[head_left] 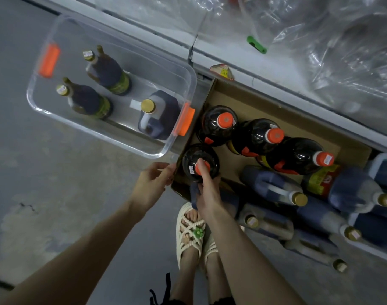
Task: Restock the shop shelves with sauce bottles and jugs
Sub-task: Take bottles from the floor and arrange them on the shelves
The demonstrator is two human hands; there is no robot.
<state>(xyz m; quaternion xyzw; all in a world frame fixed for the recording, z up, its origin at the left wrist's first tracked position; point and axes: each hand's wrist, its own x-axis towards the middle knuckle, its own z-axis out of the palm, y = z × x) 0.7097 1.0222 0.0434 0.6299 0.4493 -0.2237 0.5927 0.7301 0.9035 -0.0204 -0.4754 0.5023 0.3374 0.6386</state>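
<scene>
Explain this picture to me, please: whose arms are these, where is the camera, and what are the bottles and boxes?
There is no machine here. A person wears one camera on the head, and it looks down at their own arms and sandalled feet. The right hand grips the top of a dark orange-capped bottle, which stands in a cardboard box beside three similar bottles. The left hand is at the box's near corner; whether it grips the cardboard is unclear. On the grey floor, left in the picture, sits a clear bin. It holds two slim green-labelled bottles and one gold-capped jug. More jugs lie at the right.
</scene>
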